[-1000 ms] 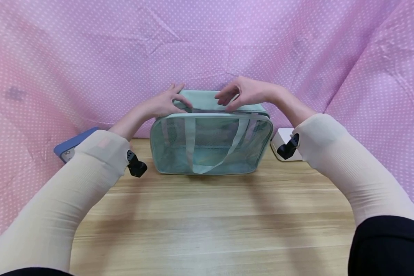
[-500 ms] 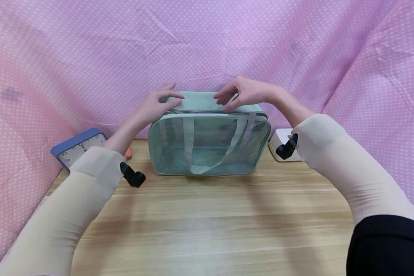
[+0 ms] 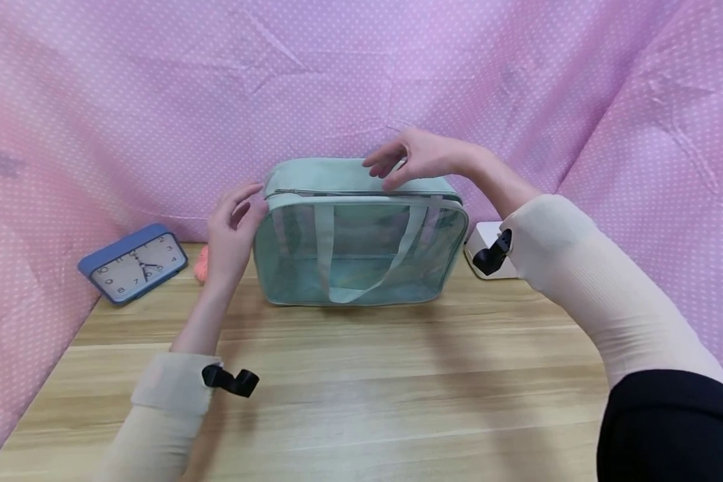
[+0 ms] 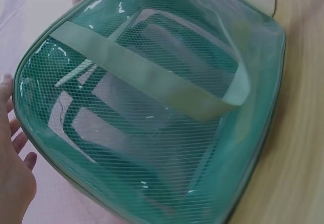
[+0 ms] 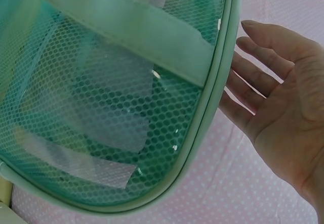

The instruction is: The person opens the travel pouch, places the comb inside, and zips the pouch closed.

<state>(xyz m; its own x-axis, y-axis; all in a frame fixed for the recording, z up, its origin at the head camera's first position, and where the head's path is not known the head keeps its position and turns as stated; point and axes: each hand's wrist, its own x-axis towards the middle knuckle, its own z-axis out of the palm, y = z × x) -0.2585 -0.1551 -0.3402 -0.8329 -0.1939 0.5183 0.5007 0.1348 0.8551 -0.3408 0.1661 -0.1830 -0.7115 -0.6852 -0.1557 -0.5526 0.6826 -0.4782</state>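
A mint-green see-through zip bag (image 3: 289, 268) stands upright on the table, its pale strap handle (image 3: 325, 244) hanging down the front. My left hand (image 3: 231, 231) is at the bag's upper left corner, thumb and fingertips right at the edge. In the left wrist view the same hand (image 4: 15, 178) has its fingers loosely bent beside the bag's rim. My right hand (image 3: 424, 154) rests over the bag's top toward the right, thumb near the zipper (image 3: 361, 193). The right wrist view shows that hand (image 5: 291, 113) with relaxed, spread fingers, their tips partly behind the rim.
A blue alarm clock (image 3: 135, 264) leans at the left back of the wooden table (image 3: 361, 388). Beside it a coral-pink object (image 3: 201, 264) is partly hidden by my left hand. A white box (image 3: 488, 234) stands right of the bag. Pink dotted cloth (image 3: 361, 80) hangs close behind.
My left hand has moved left along the bag's top and down to its left corner, uncovering the clock and the pink object. My right hand has stayed nearly in place.
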